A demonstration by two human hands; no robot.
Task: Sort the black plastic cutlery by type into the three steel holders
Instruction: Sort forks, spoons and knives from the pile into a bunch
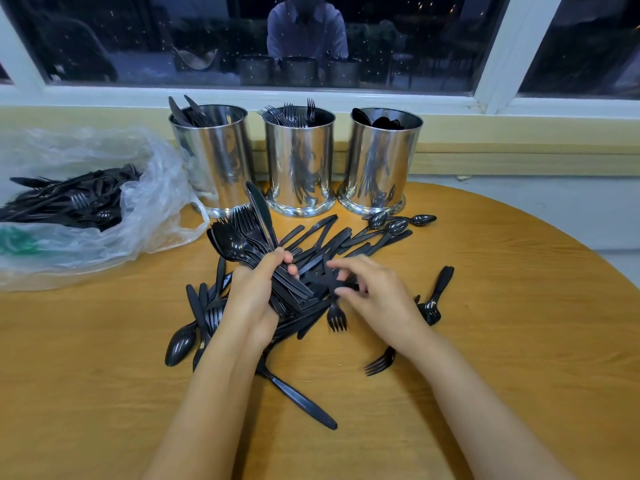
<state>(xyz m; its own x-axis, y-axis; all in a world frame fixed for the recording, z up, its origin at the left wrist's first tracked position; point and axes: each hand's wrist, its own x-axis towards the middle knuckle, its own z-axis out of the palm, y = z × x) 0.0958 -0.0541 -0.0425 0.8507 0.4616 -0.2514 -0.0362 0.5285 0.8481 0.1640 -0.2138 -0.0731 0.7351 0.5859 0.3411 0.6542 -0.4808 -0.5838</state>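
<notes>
Wooden table [485,306], left hand [254,296] gripping cutlery bundle [242,237], right hand [374,292] pinching fork [336,318]

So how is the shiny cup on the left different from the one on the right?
The left holder has knives in it, while the right holder has spoons. The left holder's knives stick up well above its rim. The right holder's spoons barely peek over. Both are shiny steel and stand upright.

View: your head camera looks forward and down onto the table [502,323].
Facing: toward the far edge, the holders [299,164] and the window [398,39] behind.
Nearness: close above the near edge.
</notes>
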